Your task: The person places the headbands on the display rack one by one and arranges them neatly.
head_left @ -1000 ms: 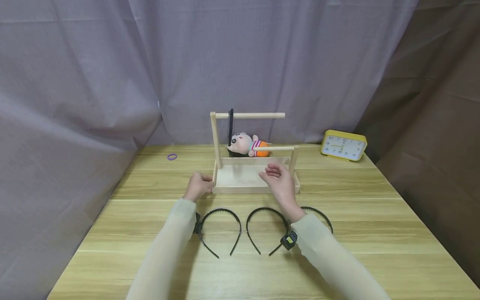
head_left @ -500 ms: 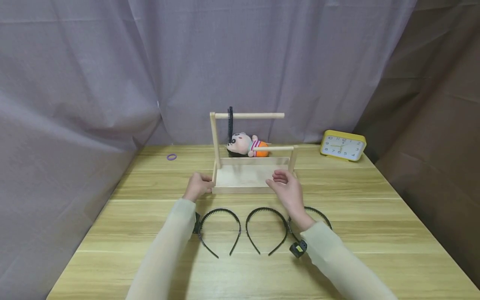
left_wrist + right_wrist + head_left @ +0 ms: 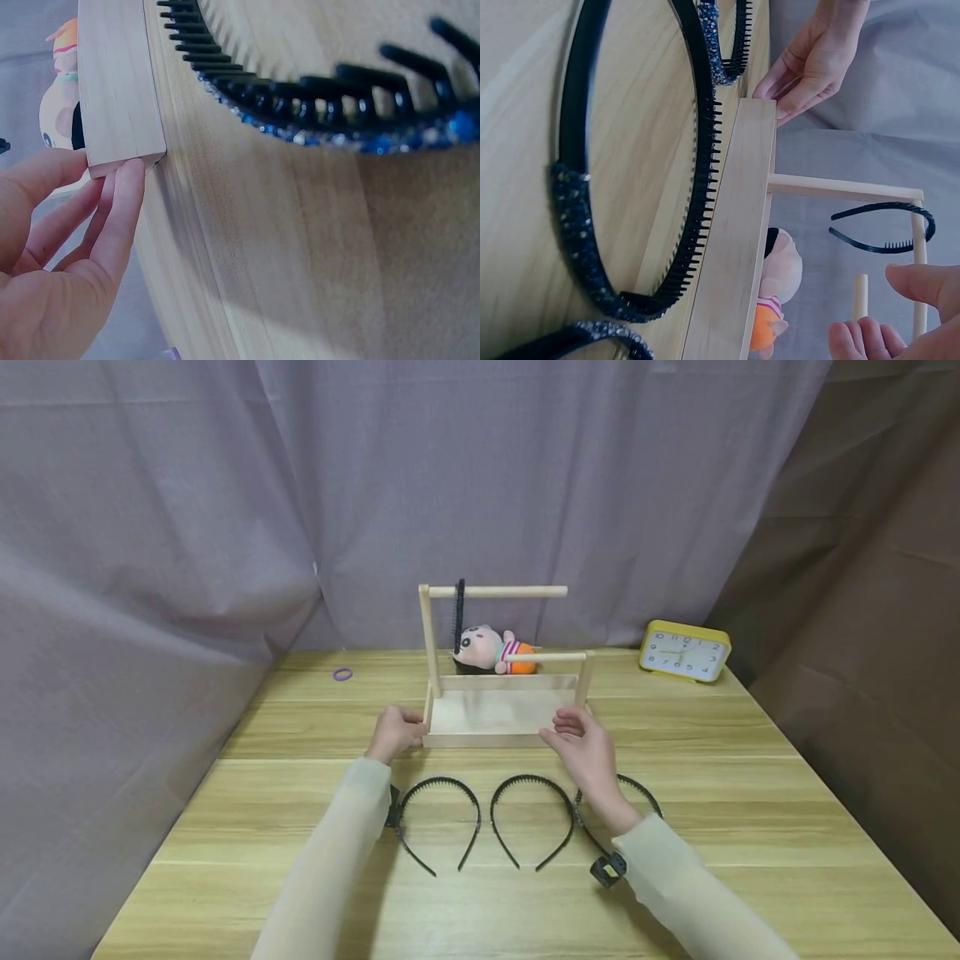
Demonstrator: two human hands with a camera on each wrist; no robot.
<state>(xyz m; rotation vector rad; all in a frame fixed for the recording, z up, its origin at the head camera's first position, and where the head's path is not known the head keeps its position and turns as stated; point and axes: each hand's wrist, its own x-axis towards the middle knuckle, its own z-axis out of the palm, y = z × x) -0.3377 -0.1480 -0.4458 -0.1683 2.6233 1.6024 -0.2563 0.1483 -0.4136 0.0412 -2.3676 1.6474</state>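
A pale wooden rack (image 3: pixel 480 741) with a shallow tray base and two horizontal rods stands mid-table. My left hand (image 3: pixel 393 732) pinches its left front corner between thumb and fingers, as the left wrist view shows close up. From the upper rod hangs a black toothed headband (image 3: pixel 460 610), near the rod's left end. My right hand (image 3: pixel 587 750), fingers loosely bent and holding nothing, is over the tray's right front corner. Three more headbands lie in a row in front: a left one (image 3: pixel 442 779), a middle one (image 3: pixel 531 777) and a right one, partly hidden by my right forearm.
Behind the rack a plush doll (image 3: pixel 483 647) lies on its side. A yellow clock (image 3: pixel 684 652) stands at the back right, and a purple ring-shaped band (image 3: pixel 342 674) lies at the back left. Grey curtain (image 3: pixel 480 485) hangs behind the table.
My right hand has drawn back from over the tray, to the right and towards me. The hanging headband has swung slightly on the rod. My left hand stays at the rack's corner.
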